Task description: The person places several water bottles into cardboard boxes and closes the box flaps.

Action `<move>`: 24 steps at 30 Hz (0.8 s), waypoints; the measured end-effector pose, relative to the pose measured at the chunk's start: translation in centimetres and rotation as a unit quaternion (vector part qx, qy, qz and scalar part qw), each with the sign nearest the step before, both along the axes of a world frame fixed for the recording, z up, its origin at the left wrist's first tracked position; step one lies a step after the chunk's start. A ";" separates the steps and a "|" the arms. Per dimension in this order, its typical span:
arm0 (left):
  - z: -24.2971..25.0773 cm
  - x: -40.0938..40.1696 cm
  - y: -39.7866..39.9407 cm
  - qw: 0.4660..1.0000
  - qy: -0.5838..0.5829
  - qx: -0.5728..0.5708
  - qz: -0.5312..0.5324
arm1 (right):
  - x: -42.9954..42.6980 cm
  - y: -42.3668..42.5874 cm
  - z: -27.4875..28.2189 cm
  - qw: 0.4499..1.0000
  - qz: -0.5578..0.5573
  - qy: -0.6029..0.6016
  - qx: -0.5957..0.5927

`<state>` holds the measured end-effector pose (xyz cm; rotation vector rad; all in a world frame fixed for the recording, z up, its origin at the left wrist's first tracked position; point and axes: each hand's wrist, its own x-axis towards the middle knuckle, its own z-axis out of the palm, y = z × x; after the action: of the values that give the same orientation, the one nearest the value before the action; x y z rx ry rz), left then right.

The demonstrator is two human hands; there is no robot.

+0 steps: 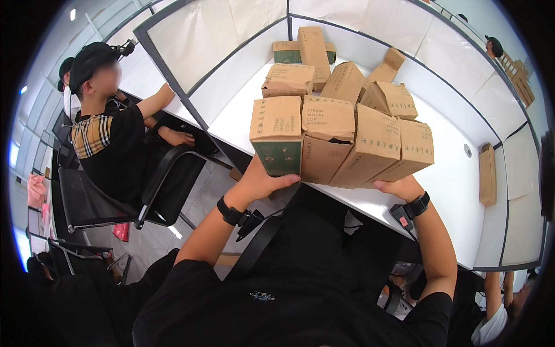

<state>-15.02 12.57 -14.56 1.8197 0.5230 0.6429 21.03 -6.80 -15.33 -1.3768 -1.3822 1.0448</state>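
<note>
Several cardboard cup boxes stand side by side in a row at the table's front edge, squeezed between my two hands. My left hand point(264, 178) grips the lower left end, at a box with a green side point(277, 130). Next to it is a brown box point(328, 130) with a dark gap under its lid edge. A leaning brown box point(377, 134) follows. My right hand point(401, 187) holds the lower right end, under the rightmost box point(417, 145). Both thumbs face me; most fingers are hidden behind the cardboard. Whether the row is lifted off the table cannot be told.
Behind the row, more boxes lie on the white table point(455, 217), including a crushed one point(288, 79) and a long upright one point(314, 52). A narrow box point(487, 173) rests by the right partition point(520, 217). At left a person point(112, 143) sits in a black chair point(173, 173).
</note>
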 end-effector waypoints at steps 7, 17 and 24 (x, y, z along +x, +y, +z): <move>-0.1 1.1 0.0 0.999 0.019 0.020 -0.017 | 0.4 0.0 0.0 1.000 -0.022 -0.002 0.018; -0.1 5.9 0.0 0.993 0.018 0.045 -0.104 | 5.1 -4.0 -1.1 0.994 -0.090 -0.054 0.005; 0.5 7.0 -0.9 0.991 0.055 0.038 -0.116 | 5.7 -5.9 -1.2 0.994 -0.100 -0.016 -0.036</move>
<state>-7.99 11.63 -14.11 1.9599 0.3562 0.4094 26.73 -12.70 -16.51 -1.5565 -1.2095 0.9520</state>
